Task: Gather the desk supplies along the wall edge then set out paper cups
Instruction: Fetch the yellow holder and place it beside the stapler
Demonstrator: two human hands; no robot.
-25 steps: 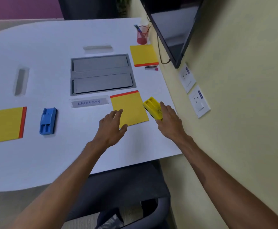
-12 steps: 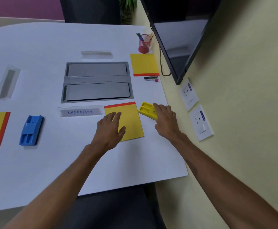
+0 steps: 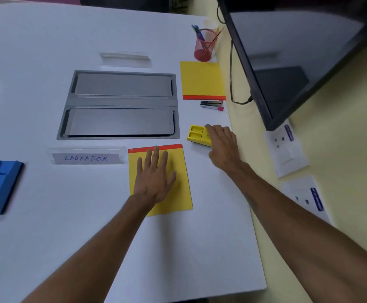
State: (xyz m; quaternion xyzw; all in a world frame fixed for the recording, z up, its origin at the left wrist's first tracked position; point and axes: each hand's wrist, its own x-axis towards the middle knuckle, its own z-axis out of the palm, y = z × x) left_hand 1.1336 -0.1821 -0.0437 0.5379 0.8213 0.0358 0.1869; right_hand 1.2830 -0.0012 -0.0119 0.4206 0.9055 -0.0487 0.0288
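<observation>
The left grip point(image 3: 154, 176) lies flat, fingers spread, on a yellow pad point(image 3: 184, 189). The right grip point(image 3: 223, 145) curls over the yellow tray point(image 3: 195, 134) on the white surface point(image 3: 47, 215), stapler point(image 3: 211, 104) beyond it
</observation>
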